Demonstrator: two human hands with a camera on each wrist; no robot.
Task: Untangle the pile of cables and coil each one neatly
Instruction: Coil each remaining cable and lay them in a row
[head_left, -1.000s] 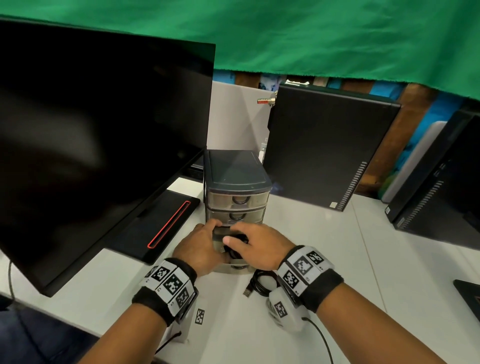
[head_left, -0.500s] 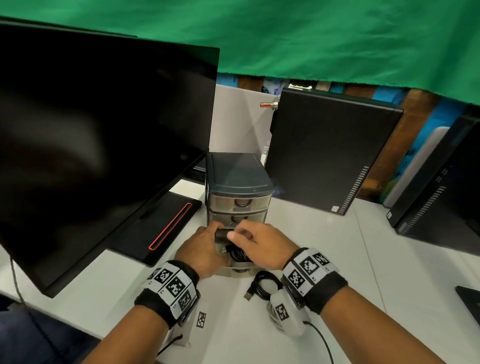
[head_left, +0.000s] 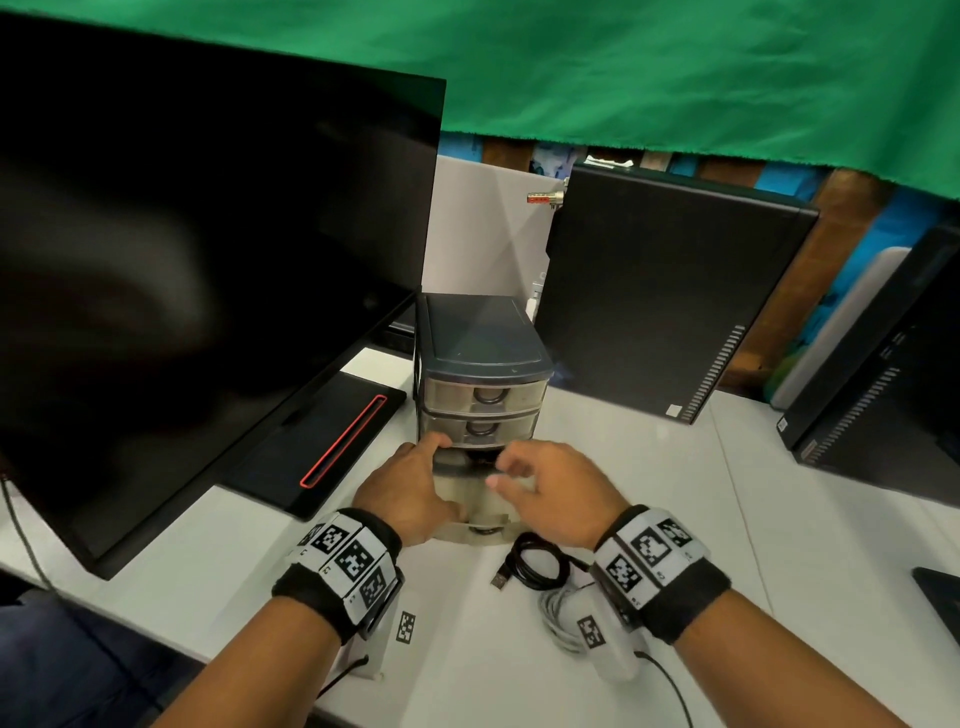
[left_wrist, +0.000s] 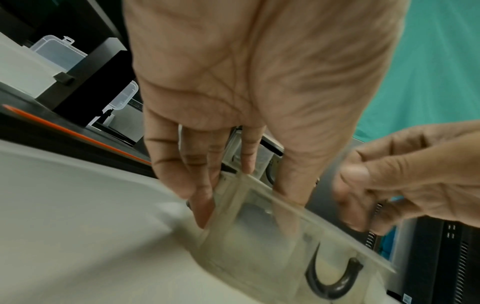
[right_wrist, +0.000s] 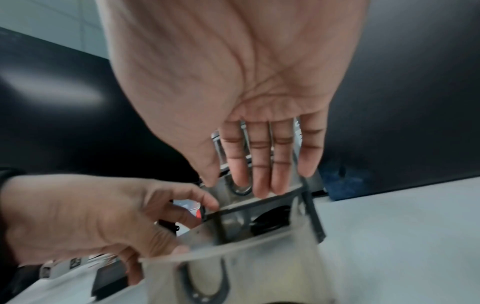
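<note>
Cables first: we see a black coiled cable with its plug end toward our left lying on the white desk, just under and to the near side of our right wrist, and a pale grey cable bundled just behind it, closer to our body. Something dark sits in the open drawer of the small drawer unit (it may be another coil, but the blur in the right wrist view leaves us unsure).

Our left hand grips the left edge of that pulled-out drawer, thumb over the rim and fingers curled down its outer wall. Our right hand hovers over the drawer's right side, fingers loosely bent and holding nothing.

What the next move turns on, as we judge it: the two desk cables lie behind the hands, toward us, while both hands reach forward at the drawer. The right hand is plainly the nearer one; it would have to draw back and drop to reach the black coil. That coil lies flat, its plug pointing left toward the gap between our wrists, so a pull-back along the desk looks the natural route, while the left hand steadies the drawer
</note>
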